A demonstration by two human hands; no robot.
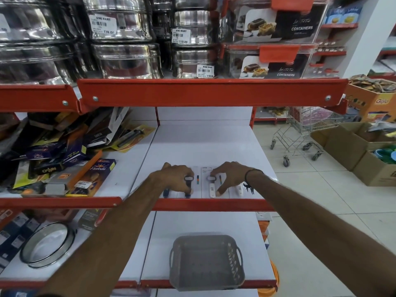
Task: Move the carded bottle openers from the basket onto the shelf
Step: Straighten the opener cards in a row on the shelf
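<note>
1. Beyond both hands the white shelf (203,142) lies bare back to the rear panel; its red front lip (212,204) runs just below the fingertips.
2. Left of the left hand (173,179), past a seam in the shelf, a pile of boxed goods (64,151) crowds the next bay.
3. Right of the right hand (230,175) the shelf ends at open floor, with a trolley (304,133) well apart.
4. Cards (211,183) lie flat in a row near the front lip, under and between the hands.
5. The left grip is spread loosely, fingers arched down on a card with a dark opener (188,186).
6. The right grip is also part open, thumb and fingertips touching the card with a white opener (211,186); another white opener (239,189) lies under the wrist.
7. The grey basket (206,262) sits on the lower shelf, below the hands, empty.
</note>
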